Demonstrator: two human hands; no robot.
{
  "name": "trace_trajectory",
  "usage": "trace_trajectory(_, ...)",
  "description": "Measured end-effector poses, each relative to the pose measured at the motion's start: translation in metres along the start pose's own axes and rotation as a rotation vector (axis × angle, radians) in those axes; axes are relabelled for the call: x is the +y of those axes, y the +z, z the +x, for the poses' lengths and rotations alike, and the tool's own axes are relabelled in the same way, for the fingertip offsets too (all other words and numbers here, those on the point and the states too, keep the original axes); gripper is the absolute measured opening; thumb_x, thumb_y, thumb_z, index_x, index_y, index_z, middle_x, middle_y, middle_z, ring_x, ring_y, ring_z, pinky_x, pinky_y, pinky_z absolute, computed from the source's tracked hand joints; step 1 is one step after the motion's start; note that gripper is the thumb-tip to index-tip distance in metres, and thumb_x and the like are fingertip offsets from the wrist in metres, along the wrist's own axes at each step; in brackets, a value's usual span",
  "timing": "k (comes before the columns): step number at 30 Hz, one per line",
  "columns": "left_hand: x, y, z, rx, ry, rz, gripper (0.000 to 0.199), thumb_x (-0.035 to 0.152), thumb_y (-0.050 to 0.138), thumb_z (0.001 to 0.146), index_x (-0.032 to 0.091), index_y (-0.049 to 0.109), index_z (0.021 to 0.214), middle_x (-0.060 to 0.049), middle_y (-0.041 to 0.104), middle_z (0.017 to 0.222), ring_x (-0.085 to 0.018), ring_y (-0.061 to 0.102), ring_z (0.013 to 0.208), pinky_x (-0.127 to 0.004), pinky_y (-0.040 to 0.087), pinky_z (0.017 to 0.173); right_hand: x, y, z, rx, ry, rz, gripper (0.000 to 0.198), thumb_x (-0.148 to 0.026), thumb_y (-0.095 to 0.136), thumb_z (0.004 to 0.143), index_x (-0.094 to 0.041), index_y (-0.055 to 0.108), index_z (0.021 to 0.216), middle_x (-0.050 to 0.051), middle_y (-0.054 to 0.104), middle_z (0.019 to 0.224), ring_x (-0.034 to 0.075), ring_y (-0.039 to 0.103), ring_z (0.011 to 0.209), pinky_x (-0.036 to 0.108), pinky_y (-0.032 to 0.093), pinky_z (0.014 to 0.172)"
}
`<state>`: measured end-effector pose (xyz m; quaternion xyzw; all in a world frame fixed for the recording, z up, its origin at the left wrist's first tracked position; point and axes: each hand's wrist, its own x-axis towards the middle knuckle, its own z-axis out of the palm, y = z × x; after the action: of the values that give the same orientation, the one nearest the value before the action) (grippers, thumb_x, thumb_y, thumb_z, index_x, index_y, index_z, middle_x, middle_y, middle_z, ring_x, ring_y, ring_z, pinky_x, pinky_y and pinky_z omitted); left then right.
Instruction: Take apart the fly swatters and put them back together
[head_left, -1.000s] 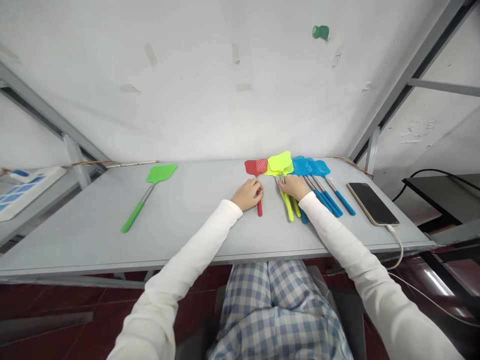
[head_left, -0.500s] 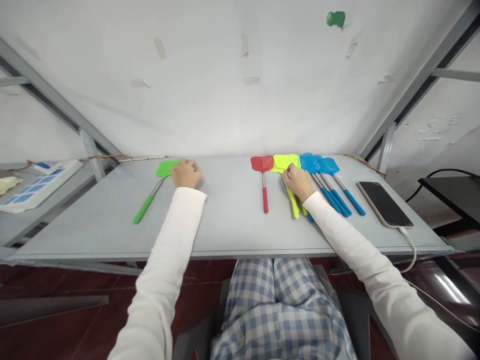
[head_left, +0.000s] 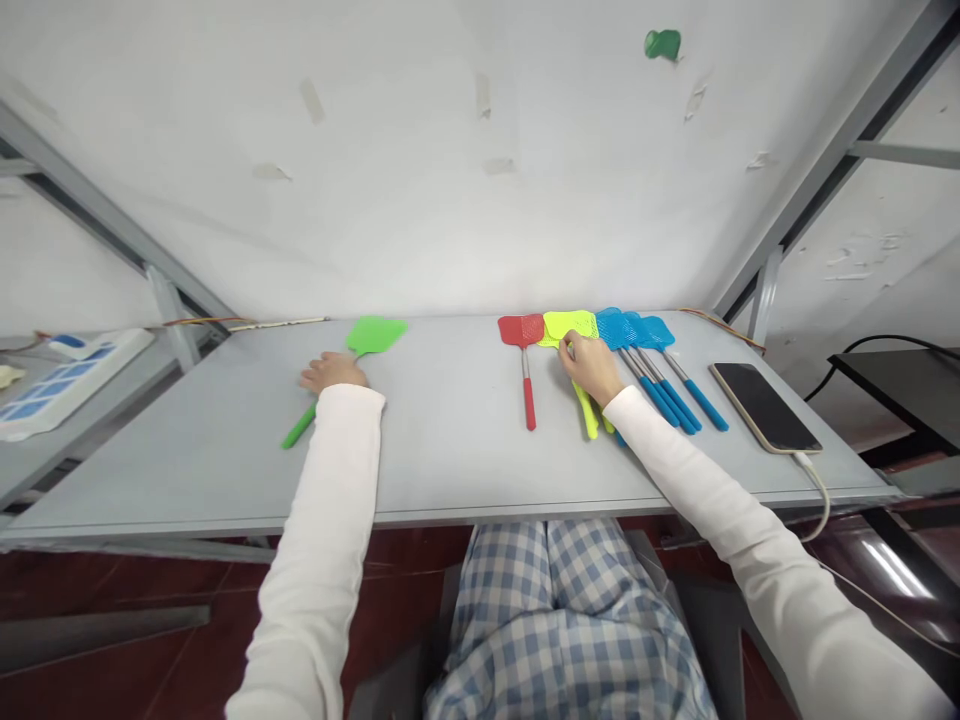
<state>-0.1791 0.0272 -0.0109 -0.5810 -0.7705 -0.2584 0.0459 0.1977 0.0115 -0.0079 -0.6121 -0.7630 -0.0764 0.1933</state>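
A green fly swatter (head_left: 376, 334) lies at a slant on the left part of the table, its handle toward me. My left hand (head_left: 334, 371) is closed over its metal shaft, hiding most of it. On the right, my right hand (head_left: 592, 365) pinches the shaft of a yellow fly swatter (head_left: 568, 325); the fingertips are partly hidden. Another yellow handle shows beneath this hand. To its left lies a red fly swatter (head_left: 529, 400), its head touching the yellow ones. Several blue fly swatters (head_left: 679, 400) overlap in a fan to its right.
The grey table (head_left: 450, 440) runs up against a white wall. A phone (head_left: 765, 407) with a charging cable (head_left: 821, 490) lies at the right. A white power strip (head_left: 71, 385) is at the far left, beyond the metal frame post (head_left: 172, 310).
My left hand has moved left and toward me, onto the green fly swatter's shaft. That swatter's head has swung right. The right hand stays at the yellow fly swatter.
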Motion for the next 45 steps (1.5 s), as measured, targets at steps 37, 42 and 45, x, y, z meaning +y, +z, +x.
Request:
trace_trajectory(37, 0.105, 0.033, -0.035, 0.156, 0.932, -0.099, 0.035, 0.039, 0.035, 0.097, 0.020, 0.064, 0.102, -0.007, 0.064, 0.079, -0.018, 0.059, 0.079, -0.030, 0.045, 0.074, 0.040, -0.020, 0.011, 0.222, -0.045, -0.212, 0.028, -0.034, 0.045, 0.095, -0.028, 0.065, 0.113, 0.009, 0.062, 0.115, 0.030, 0.036, 0.130, 0.050, 0.017, 0.106)
trace_trajectory(42, 0.095, 0.035, -0.031, 0.170, 0.913, -0.130, 0.037, 0.042, 0.036, 0.097, 0.020, 0.065, 0.098, -0.008, 0.065, 0.081, -0.019, 0.059, 0.079, -0.032, 0.046, 0.076, 0.039, -0.019, 0.010, 0.225, -0.066, -0.197, 0.031, -0.031, 0.039, 0.097, -0.022, 0.066, 0.108, 0.011, 0.061, 0.119, 0.028, 0.036, 0.131, 0.047, 0.019, 0.107)
trace_trajectory(45, 0.109, 0.040, -0.043, 0.189, 0.920, -0.184, 0.035, 0.040, 0.036, 0.097, 0.020, 0.065, 0.100, -0.007, 0.065, 0.081, -0.019, 0.058, 0.079, -0.032, 0.046, 0.076, 0.011, -0.016, 0.002, 0.150, -0.209, -0.164, 0.038, -0.036, 0.034, 0.099, -0.016, 0.061, 0.117, 0.014, 0.061, 0.121, 0.026, 0.046, 0.122, 0.041, 0.027, 0.101)
